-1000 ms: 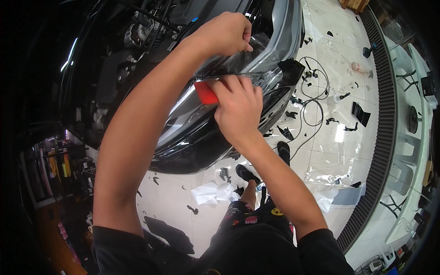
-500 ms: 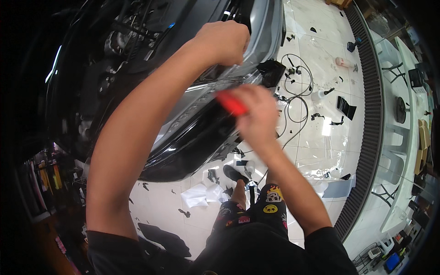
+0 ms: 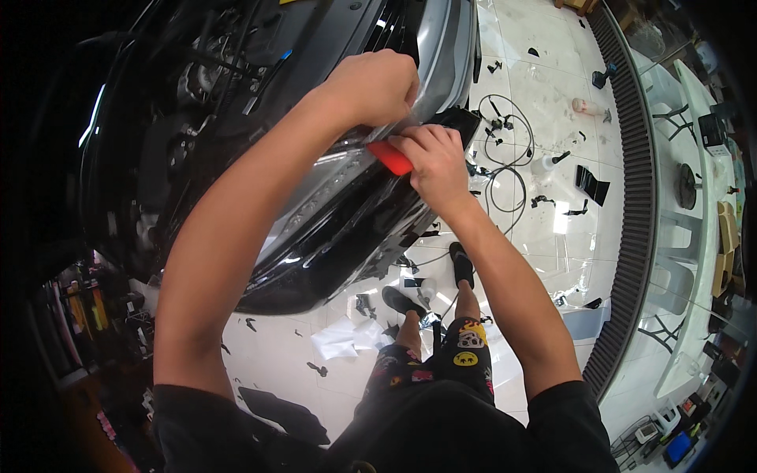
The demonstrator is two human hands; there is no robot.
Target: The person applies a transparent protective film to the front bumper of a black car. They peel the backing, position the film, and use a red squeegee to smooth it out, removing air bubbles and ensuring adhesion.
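My right hand (image 3: 438, 167) grips a flat red squeegee (image 3: 390, 158). Its blade lies at the inner end of the car's headlight (image 3: 323, 189), by the glossy black bumper (image 3: 331, 248). Farther off, my left hand (image 3: 377, 85) is closed over the front edge of the car, its knuckles up. Its curled fingertips point down and right, and what they pinch is hidden under the hand. Shiny, clear-looking film seems to cover the area around the headlight; its edges are hard to make out.
The uncovered engine bay (image 3: 205, 87) is at the left. A looped black hose (image 3: 522, 185), a spray bottle (image 3: 544, 164), a cordless drill (image 3: 603, 76) and black scraps lie on the tiled floor. White paper (image 3: 347, 337) is near my feet. A long table (image 3: 714, 236) stands far right.
My right hand has moved slightly up and left, bringing the squeegee against the headlight's inner end. My left hand has shifted a little left and nearer. My right foot has come into view.
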